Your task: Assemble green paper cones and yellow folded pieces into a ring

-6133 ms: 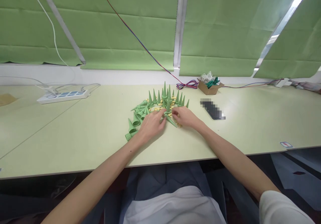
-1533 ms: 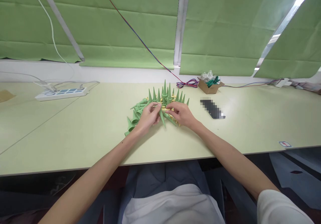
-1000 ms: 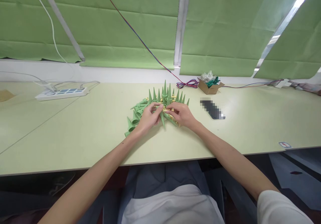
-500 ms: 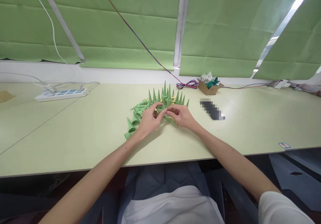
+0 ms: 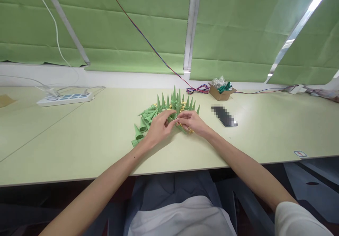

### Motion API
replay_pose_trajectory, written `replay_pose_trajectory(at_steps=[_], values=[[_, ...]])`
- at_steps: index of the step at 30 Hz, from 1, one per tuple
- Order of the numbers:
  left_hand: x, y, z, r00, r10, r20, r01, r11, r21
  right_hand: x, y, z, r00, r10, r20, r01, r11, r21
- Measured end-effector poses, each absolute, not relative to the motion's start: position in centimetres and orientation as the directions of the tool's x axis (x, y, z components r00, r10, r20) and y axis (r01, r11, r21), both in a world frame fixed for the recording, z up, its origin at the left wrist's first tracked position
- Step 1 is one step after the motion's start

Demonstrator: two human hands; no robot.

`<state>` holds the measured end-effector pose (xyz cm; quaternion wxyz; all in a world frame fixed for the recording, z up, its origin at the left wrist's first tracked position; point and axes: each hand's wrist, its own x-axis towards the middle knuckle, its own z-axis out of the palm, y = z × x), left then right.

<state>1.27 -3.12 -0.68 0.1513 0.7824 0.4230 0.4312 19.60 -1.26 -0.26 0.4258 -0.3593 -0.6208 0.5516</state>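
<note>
Near the middle of the table, my left hand (image 5: 159,127) curls its thumb and fingers around a green hollow cone piece (image 5: 172,116) whose round opening faces up. My right hand (image 5: 192,121) meets it from the right, fingertips pinched together at the rim of that piece; whatever they pinch is too small to make out. Behind both hands stand several upright green cones (image 5: 174,98), with small yellow pieces (image 5: 183,103) among them. More green cones (image 5: 143,125) lie on their sides left of my left hand. Some yellow bits (image 5: 190,131) show just below my right hand.
A cardboard box (image 5: 221,94) with plastic and green material sits at the back right, near a coiled cable (image 5: 200,89). A dark, pixelated object (image 5: 225,116) lies in front of it. A white power strip (image 5: 66,99) is at the back left.
My left hand and the hollow green piece have shifted slightly to the right. My right hand's fingers have changed their pose a little, and more yellow bits show below them.
</note>
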Motion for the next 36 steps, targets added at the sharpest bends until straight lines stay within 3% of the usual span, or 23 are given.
replay_pose_trajectory(at_steps=[5, 10, 25, 36], values=[[1.2, -3.0, -1.0, 0.328, 0.757, 0.565, 0.549, -0.639, 0.538, 19.5, -1.1, -0.3, -0.398, 0.917, 0.024, -0.141, -0.036, -0.989], [1.6, -3.3, -0.7, 0.3, 0.753, 0.586, 0.538, -0.64, 0.548, 19.4, -1.1, -0.3, -0.367, 0.93, 0.005, -0.157, -0.057, -0.986], [1.8, -3.4, 0.2, 0.012, 0.911, 0.413, 0.216, -0.406, 0.888, 19.1, -0.8, -0.8, -0.227, 0.922, 0.313, -0.081, 0.302, -0.95], [1.7, -2.8, 0.2, 0.126, 0.982, 0.143, 0.179, -0.165, 0.97, 19.1, -0.8, -1.4, -0.24, 0.876, 0.418, 0.025, 0.436, -0.9]])
